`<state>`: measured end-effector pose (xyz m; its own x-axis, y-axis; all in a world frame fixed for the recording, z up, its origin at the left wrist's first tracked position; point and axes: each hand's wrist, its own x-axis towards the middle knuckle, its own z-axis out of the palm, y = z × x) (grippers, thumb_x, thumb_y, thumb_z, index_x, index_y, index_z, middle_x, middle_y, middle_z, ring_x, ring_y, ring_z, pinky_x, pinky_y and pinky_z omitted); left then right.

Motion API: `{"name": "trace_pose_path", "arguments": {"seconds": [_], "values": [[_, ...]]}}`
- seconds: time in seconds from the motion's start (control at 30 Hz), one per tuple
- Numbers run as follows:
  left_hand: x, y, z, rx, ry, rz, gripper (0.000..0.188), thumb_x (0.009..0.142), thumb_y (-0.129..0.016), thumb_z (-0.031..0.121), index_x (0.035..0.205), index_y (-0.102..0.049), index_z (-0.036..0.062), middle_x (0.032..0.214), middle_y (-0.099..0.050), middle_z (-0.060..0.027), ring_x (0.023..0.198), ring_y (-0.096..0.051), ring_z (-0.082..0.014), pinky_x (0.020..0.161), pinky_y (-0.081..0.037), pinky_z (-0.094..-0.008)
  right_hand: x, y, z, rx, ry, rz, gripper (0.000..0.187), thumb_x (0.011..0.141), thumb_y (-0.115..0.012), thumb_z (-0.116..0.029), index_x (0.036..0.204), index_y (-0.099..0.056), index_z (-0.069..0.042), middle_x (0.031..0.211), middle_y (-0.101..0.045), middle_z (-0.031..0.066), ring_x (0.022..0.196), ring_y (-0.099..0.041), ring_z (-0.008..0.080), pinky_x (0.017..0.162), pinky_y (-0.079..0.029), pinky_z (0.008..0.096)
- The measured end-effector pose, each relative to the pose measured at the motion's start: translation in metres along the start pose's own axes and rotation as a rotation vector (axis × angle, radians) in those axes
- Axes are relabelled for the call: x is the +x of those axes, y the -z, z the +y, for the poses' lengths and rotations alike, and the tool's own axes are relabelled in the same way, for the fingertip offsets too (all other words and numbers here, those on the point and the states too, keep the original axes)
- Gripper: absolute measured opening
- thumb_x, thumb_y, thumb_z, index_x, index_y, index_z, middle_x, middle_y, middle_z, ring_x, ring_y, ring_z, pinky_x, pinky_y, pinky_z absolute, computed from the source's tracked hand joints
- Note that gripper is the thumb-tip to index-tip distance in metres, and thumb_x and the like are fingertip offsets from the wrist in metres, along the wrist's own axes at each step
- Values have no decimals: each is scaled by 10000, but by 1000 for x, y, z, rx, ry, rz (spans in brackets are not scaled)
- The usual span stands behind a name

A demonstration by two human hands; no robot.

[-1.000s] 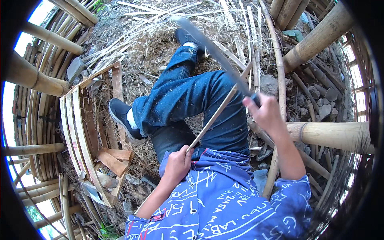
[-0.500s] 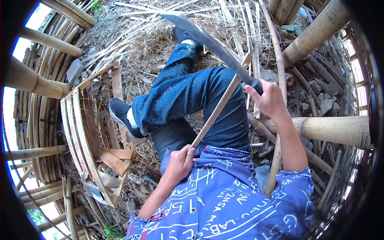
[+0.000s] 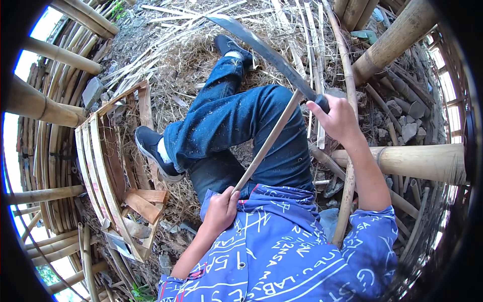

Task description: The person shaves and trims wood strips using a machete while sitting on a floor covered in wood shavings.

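Observation:
My right hand (image 3: 336,118) is wrapped round the dark handle of a long curved machete (image 3: 266,53), whose blade reaches up and to the left over my raised knee. Close to the handle, the blade crosses the upper end of a narrow bamboo strip (image 3: 269,138). The strip slants down across my thigh to my left hand (image 3: 223,207), which grips its lower end in front of my shirt. Whether the blade's edge is cutting into the strip I cannot tell.
A broken wooden crate (image 3: 98,171) lies at the left. Split bamboo strips (image 3: 166,20) and shavings cover the ground ahead. Thick bamboo poles (image 3: 402,163) stick out at the right, near broken stones (image 3: 410,132). A long thin pole (image 3: 348,75) lies beside my right arm.
The machete has turned slightly and its handle end has moved nearer the strip's upper tip. Less of the strip shows beyond the blade. My left hand stays nearly in place.

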<state>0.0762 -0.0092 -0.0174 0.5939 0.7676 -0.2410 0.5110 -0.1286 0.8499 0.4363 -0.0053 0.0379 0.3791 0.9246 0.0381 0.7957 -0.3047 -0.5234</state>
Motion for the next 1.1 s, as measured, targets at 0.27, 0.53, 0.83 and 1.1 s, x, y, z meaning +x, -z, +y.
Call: {"name": "trace_pose_path", "arguments": {"seconds": [0.27,0.53,0.83,1.1], "values": [[-4,-2,-8,4,17,-14,164,968,-519,130,880,-568,1,593,-522,-224,548,-574,-396,501,-409,-443,-19,0,-14,62,75,-49,589,864,-617,-584,721,-621,-13,601,-610,202,629,-652,391,581,-500,450],[-1,1,-8,103,50,-25,130,948,-515,120,887,-564,17,629,-562,-228,608,-611,-401,534,-434,-472,-9,-6,18,210,-79,101,540,921,-601,-480,683,-581,4,498,-476,86,469,-470,167,478,-360,359],[24,-1,-7,-57,-18,-105,211,960,-491,136,812,-543,-5,562,-524,-134,494,-531,-294,504,-402,-391,-33,-8,-20,550,-107,217,475,939,-608,-458,801,-635,-4,551,-508,1,523,-453,74,473,-333,289],[66,-16,-10,-363,251,-198,395,1007,-491,244,700,-495,-5,595,-412,51,563,-354,-53,484,-296,-291,-60,-39,-47,359,62,-71,508,844,-673,-544,724,-604,-55,557,-582,119,545,-635,297,495,-464,385]]}}
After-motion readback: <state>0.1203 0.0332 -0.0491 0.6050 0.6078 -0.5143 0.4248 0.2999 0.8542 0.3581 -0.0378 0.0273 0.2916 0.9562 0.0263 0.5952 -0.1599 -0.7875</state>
